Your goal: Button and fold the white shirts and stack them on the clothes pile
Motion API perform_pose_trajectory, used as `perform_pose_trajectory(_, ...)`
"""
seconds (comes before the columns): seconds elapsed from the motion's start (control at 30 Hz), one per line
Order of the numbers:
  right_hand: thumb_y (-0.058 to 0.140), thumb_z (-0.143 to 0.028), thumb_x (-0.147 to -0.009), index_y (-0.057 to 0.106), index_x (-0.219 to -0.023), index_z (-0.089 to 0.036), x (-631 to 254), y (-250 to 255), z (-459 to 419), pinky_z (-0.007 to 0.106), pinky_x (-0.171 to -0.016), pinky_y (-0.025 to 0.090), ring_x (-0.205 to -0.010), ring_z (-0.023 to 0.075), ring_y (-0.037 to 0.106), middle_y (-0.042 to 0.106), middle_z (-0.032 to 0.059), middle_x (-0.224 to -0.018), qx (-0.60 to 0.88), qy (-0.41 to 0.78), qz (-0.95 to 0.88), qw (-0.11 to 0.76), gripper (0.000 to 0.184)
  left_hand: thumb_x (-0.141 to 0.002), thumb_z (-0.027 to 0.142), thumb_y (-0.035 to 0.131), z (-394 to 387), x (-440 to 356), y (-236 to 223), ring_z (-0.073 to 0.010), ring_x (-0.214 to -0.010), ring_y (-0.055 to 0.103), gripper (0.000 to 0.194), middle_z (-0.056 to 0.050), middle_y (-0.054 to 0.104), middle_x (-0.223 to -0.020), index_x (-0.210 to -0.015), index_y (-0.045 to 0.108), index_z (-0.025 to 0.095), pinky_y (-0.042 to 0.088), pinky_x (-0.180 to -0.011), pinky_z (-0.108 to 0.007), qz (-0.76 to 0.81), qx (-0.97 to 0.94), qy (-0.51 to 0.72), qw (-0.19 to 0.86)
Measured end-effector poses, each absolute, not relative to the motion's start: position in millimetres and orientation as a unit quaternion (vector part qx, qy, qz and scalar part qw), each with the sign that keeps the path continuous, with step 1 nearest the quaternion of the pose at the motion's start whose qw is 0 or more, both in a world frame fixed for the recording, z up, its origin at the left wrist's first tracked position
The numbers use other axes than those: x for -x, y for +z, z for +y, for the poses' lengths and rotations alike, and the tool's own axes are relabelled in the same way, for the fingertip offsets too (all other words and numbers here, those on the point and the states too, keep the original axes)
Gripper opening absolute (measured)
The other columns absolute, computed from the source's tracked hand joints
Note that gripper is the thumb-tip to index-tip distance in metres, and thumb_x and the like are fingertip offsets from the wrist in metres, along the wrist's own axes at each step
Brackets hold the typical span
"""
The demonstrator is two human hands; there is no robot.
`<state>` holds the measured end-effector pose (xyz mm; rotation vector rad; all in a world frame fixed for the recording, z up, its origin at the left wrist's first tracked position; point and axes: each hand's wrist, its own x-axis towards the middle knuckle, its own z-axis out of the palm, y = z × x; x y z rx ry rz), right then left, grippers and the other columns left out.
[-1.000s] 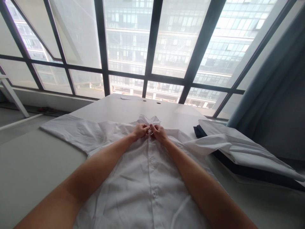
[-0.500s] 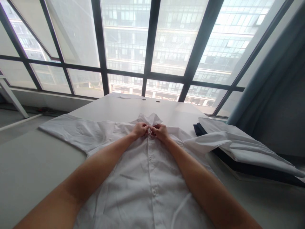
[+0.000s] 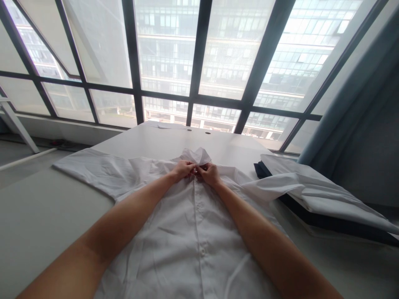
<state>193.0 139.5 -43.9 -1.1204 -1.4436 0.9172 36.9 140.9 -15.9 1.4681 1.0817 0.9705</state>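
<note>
White cotton shirt (image 3: pixel 199 245) spread face-up, lower centre of frame, on pale table (image 3: pixel 174 143). Left hand (image 3: pixel 183 169), right hand (image 3: pixel 209 174) pinched closed on placket (image 3: pixel 196 195) just below collar (image 3: pixel 196 155), fingertips nearly meeting. Folded white cloth (image 3: pixel 321 199) atop dark fabric (image 3: pixel 260 171), right of frame.

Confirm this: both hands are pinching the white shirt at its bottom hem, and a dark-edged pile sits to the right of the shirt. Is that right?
No, the hem is the wrong part. In the head view, the left hand and right hand are pinching at the collar of the white shirt. The dark-edged pile does sit to the shirt's right.
</note>
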Motion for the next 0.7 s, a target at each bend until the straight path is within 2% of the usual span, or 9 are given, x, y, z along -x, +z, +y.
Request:
perform_pose_trajectory(0.2,0.075,-0.036,-0.076,0.071,-0.074,-0.014,-191.6,-44.6,139.2,0.025,-0.049,0.054,-0.059,0.0218,0.071,0.076,0.0094,-0.07,0.471,0.352,-0.627,0.51,0.022,-0.089,0.02,0.065,142.6,-38.6,-15.7,-0.0055,-0.04,0.042,0.023,0.003,0.058,-0.054,-0.067,0.063,0.013,0.033,-0.042,-0.019,0.476,-0.59,0.406,0.511)
perform_pose_trajectory(0.43,0.067,-0.029,-0.084,0.073,-0.078,-0.016,-188.6,-44.6,135.0,0.026,-0.058,0.054,-0.068,0.022,0.073,0.076,0.007,-0.073,0.507,0.165,-0.69,0.489,0.015,-0.088,0.025,0.068,149.1,-38.1,-19.4,-0.0053,-0.039,0.038,0.034,0.004,0.05,-0.05,-0.058,0.056,0.015,0.027,-0.04,-0.02,0.496,-0.589,0.389,0.506)
perform_pose_trajectory(0.57,0.067,-0.028,-0.085,0.074,-0.082,-0.017,-188.1,-43.6,134.5,0.026,-0.063,0.055,-0.072,0.0221,0.073,0.077,0.0078,-0.078,0.514,0.138,-0.709,0.463,0.014,-0.086,0.027,0.07,149.0,-33.8,-17.1,-0.0062,-0.039,0.036,0.034,0.005,0.045,-0.047,-0.058,0.055,0.015,0.024,-0.041,-0.022,0.487,-0.598,0.37,0.517)
perform_pose_trajectory(0.7,0.067,-0.021,-0.083,0.076,-0.09,-0.015,-188.6,-39.8,133.0,0.026,-0.069,0.054,-0.073,0.0205,0.072,0.077,0.0076,-0.082,0.513,0.13,-0.726,0.439,0.013,-0.086,0.032,0.071,147.6,-32.7,-15.6,-0.0066,-0.04,0.036,0.033,0.005,0.045,-0.048,-0.061,0.059,0.014,0.025,-0.041,-0.022,0.473,-0.611,0.356,0.526)
